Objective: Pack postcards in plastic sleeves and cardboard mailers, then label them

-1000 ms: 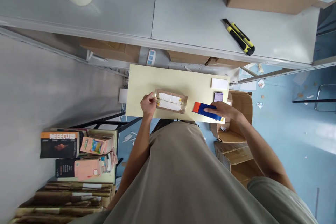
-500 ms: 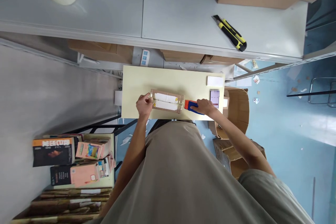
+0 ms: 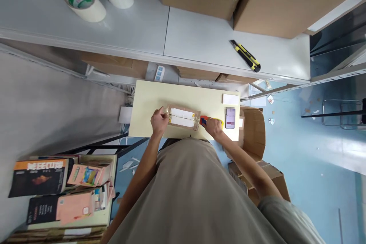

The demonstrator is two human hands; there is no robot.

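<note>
A small cardboard box (image 3: 183, 122) with white labels and clear tape lies on the cream table in front of me. At its left end my left hand (image 3: 159, 121) is closed, thumb and fingers gripping the edge. My right hand (image 3: 213, 126) is wrapped around a red and blue tape dispenser (image 3: 203, 119), with a bit of yellow showing past the hand. The dispenser's red front sits against or very close to the box's right end. A strip of tape runs along the middle of the box, between the labels.
A phone (image 3: 230, 117) and a white slip (image 3: 230, 99) lie at the table's (image 3: 148, 95) right. On the grey shelf (image 3: 194, 42) are a utility knife (image 3: 245, 56), tape rolls (image 3: 94, 9) and cartons (image 3: 268, 4). Books (image 3: 40, 177) are stacked at lower left; open cartons (image 3: 254, 131) stand right.
My right hand has shifted left and turned the dispenser, so its yellow part shows and the phone is uncovered. My left hand keeps its grip on the box. The head view has tilted upward.
</note>
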